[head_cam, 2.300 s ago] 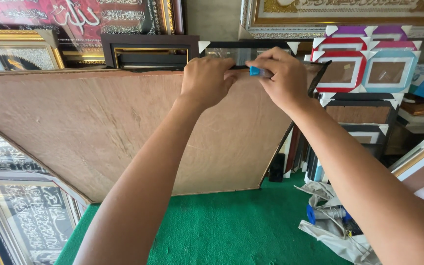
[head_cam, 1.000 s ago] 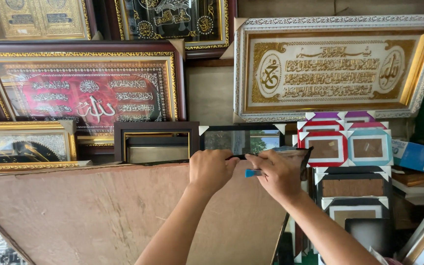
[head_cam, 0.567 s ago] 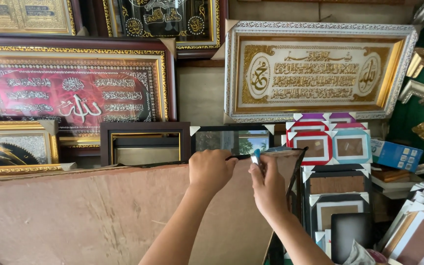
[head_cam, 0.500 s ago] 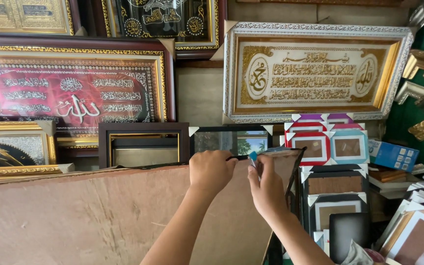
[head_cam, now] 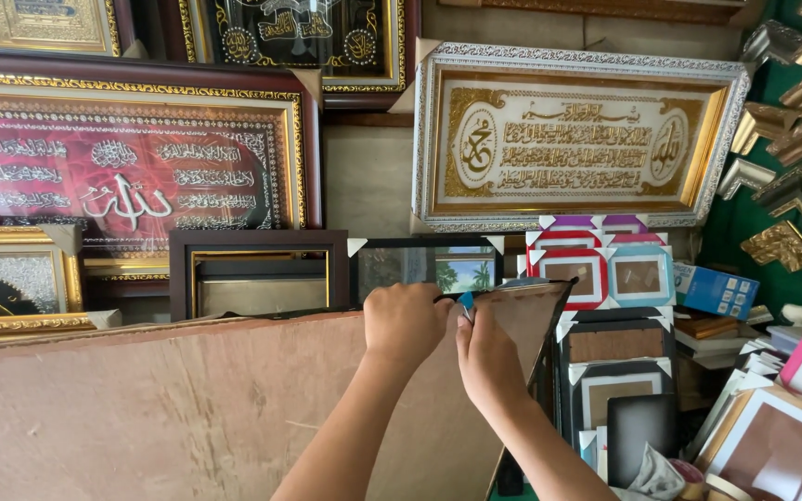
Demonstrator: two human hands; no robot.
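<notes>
A large brown backing board (head_cam: 141,408) stands tilted in front of me, its top edge near the middle of the view. My left hand (head_cam: 406,322) is closed over that top edge. Right beside it, my right hand (head_cam: 487,357) pinches a small blue-tipped tool (head_cam: 466,301) against the board's upper right corner, where a dark frame edge (head_cam: 536,288) shows behind the board. The two hands almost touch.
Framed calligraphy pieces lean on the wall: a red and gold one (head_cam: 132,176) at left, a white and gold one (head_cam: 577,139) at upper right. Small coloured frames (head_cam: 605,269) stack at right, with corner samples (head_cam: 791,139) on a green wall and more frames (head_cam: 791,417) low right.
My view has tilted up from the green table to the wall of frames. Both hands stay at the board's top edge; my right hand has shifted slightly left, closer to the left hand.
</notes>
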